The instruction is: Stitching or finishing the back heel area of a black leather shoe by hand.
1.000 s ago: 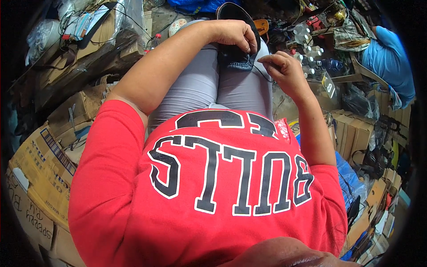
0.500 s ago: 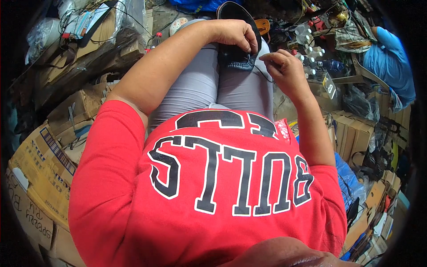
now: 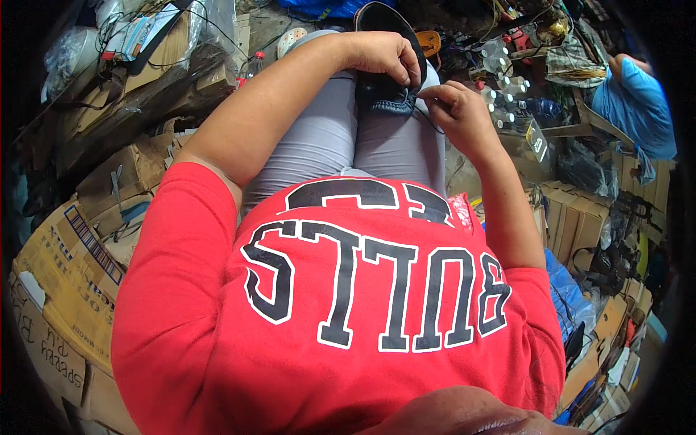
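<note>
A dark shoe [image 3: 384, 90] rests on my lap, across my grey trousers [image 3: 341, 138]. My left hand [image 3: 384, 54] is curled over the top of the shoe and grips it. My right hand [image 3: 453, 105] sits just right of the shoe with fingers pinched together on a thin dark thread [image 3: 428, 119] that runs to the shoe's edge. Whether a needle is in the pinch is too small to tell. My red shirt fills the lower half of the view.
Flattened cardboard boxes [image 3: 72, 254] pile up on my left. Clear plastic bottles [image 3: 507, 80] and tangled clutter lie at the upper right. A person in blue [image 3: 634, 109] crouches at the far right. More boxes [image 3: 573, 210] stand by my right elbow.
My right hand has shifted slightly nearer to the shoe's edge. My left hand stays clamped over the shoe.
</note>
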Tool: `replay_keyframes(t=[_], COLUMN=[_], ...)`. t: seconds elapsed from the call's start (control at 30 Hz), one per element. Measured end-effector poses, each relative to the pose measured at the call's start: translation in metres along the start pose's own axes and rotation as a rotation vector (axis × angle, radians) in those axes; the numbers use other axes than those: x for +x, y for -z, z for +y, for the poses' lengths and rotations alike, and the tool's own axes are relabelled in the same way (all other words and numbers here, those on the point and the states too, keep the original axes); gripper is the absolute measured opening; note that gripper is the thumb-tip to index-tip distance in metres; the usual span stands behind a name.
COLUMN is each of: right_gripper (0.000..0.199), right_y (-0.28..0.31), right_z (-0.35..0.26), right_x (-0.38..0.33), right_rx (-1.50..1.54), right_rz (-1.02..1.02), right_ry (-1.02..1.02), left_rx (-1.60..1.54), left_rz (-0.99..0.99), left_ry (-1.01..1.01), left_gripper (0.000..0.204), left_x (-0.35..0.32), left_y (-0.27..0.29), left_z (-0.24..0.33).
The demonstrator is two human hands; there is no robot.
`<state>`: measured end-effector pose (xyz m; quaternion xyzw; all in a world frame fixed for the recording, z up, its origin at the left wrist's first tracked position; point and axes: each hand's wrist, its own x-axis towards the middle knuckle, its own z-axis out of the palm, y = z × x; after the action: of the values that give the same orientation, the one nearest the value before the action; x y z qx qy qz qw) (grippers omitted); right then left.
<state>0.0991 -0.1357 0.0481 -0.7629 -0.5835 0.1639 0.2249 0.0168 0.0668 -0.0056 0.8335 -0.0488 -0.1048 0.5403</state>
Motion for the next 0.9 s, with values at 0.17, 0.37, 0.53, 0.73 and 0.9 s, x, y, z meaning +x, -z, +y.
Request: replay_keyframes(t=[0.17, 0.37, 0.53, 0.73, 0.9], right_gripper=[0.018, 0.020, 0.020, 0.022, 0.016], right_y=[-0.001, -0.002, -0.008, -0.004, -0.017], right_z=[0.019, 0.020, 0.011, 0.021, 0.029], right_x=[0.003, 0.009, 0.001, -0.003, 0.010], right_rx=[0.258, 0.193, 0.219, 0.193, 0.285], right_rz=[-0.100, -0.138, -0.065, -0.098, -0.079], right_ry=[-0.153, -0.068, -0.033, -0.083, -0.034], left_rx=[-0.034, 0.005, 0.042, 0.131, 0.143], left_rz=[0.001, 0.019, -0.004, 0.014, 0.009], left_ry=[0.014, 0.013, -0.025, -0.106, -0.014], left_gripper=[0.021, 0.021, 0.022, 0.026, 0.026], left_x=[-0.001, 0.000, -0.002, -0.010, -0.003], left_y=[-0.001, -0.001, 0.001, 0.001, -0.001], left_z=[0.001, -0.001, 0.000, 0.004, 0.009])
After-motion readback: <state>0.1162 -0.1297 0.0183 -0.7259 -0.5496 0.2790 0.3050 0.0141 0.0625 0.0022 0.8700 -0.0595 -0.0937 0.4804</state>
